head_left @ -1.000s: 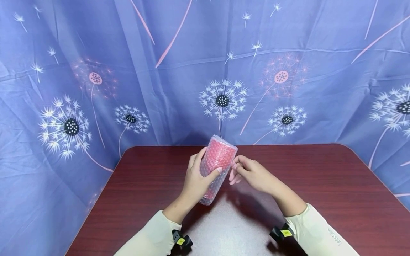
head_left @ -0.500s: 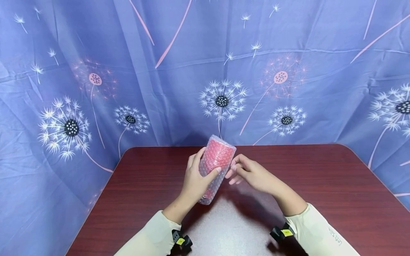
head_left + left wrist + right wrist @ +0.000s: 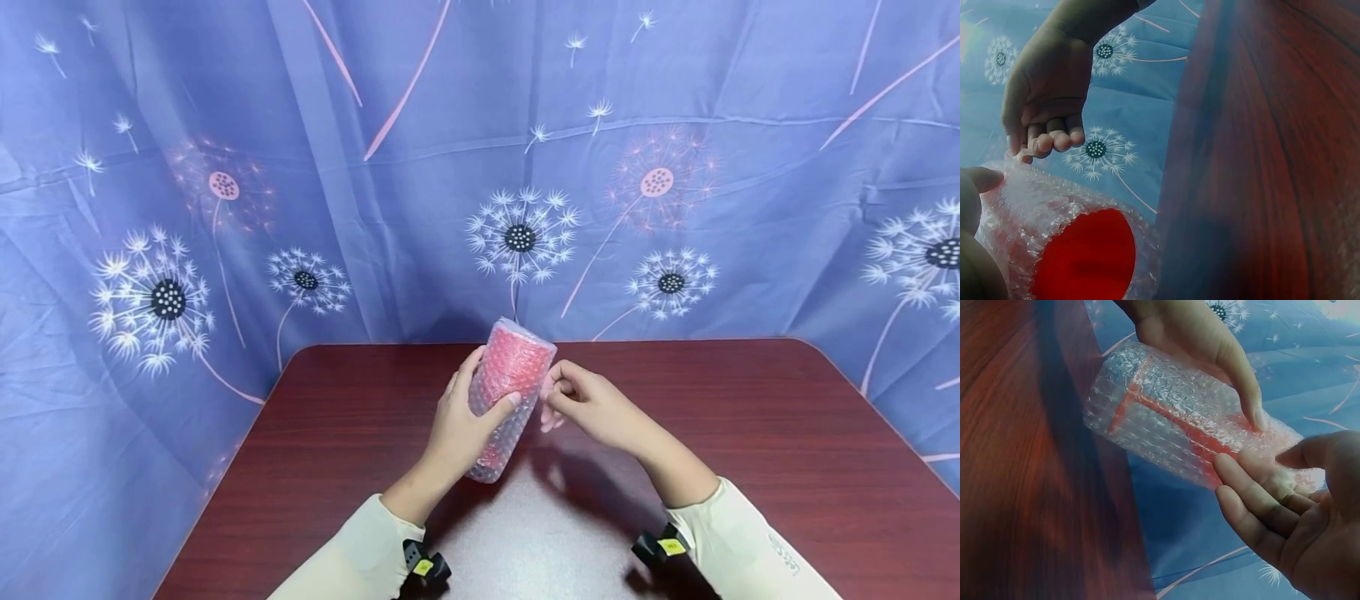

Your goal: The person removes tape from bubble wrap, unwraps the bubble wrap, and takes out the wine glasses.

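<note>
Gripping a bubble-wrapped package [image 3: 517, 362], the left hand [image 3: 459, 425] steadies it as the right hand [image 3: 592, 408] (pinch unclear) likely works its edge, next needing finesse.

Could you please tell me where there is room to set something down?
Bare tabletop lies between its left edge and the left hand, and between the right hand and its right edge. A smaller bare patch shows between the wrist cameras. The middle is crowded: the left hand grips the bubble-wrapped red package, with the right hand close by.
</note>
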{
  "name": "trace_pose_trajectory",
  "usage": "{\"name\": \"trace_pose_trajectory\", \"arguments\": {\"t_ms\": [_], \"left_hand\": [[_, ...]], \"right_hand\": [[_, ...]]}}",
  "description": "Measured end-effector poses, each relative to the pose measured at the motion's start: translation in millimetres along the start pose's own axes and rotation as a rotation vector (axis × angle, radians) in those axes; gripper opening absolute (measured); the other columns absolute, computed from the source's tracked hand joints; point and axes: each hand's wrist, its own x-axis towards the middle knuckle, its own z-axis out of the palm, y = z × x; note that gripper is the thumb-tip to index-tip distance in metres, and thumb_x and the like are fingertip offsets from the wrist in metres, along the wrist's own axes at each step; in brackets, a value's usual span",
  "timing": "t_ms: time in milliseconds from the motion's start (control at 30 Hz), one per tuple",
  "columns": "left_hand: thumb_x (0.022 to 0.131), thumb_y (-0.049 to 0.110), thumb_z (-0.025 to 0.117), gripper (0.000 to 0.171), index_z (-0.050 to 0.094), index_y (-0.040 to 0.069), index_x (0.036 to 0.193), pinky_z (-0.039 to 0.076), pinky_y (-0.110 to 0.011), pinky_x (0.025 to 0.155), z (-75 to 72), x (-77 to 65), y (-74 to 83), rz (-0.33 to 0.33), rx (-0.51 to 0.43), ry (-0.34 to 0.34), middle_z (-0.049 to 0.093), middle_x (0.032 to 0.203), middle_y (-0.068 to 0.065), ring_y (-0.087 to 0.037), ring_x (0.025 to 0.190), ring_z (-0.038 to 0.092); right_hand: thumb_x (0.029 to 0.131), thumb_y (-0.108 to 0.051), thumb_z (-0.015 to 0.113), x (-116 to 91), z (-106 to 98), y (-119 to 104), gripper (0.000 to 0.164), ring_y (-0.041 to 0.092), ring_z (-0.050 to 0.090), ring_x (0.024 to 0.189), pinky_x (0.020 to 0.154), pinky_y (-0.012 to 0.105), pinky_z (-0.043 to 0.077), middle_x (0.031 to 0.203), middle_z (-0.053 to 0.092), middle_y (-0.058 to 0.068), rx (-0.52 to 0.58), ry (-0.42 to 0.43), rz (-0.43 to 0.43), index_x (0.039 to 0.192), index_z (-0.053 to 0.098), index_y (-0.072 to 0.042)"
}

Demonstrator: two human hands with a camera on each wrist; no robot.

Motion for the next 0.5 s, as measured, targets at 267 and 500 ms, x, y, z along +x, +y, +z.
{"name": "trace_pose_trajectory", "arguments": {"t_ms": [267, 500], "left_hand": [[0.085, 0.051, 0.077, 0.080, 0.034, 0.047, 0.152, 0.051, -0.048, 0.099, 1.1, 2.4, -2.2, 0.007, -0.035, -0.051, 0.053, 0.148, 0.001, -0.022, 0.121, 0.060], [0.091, 0.037, 0.072, 0.072, 0.035, 0.041, 0.153, 0.048, -0.051, 0.104, -0.3, 1.7, -2.6, 0.036, -0.061, -0.063, 0.050, 0.151, -0.003, -0.025, 0.129, 0.056]], "right_hand": [[0.104, -0.013, 0.054, -0.7, -1.7, 1.2, 0.015, 0.021, 0.072, 0.070, 0.071, 0.041, 0.061, 0.076, 0.069, 0.011, -0.061, 0.025, 0.027, 0.102, 0.055, 0.002], [0.104, -0.012, 0.054, 0.3, -1.3, 2.2, 0.012, 0.026, 0.073, 0.069, 0.068, 0.034, 0.061, 0.074, 0.069, 0.009, -0.074, 0.039, 0.051, 0.101, 0.056, 0.000]]}}
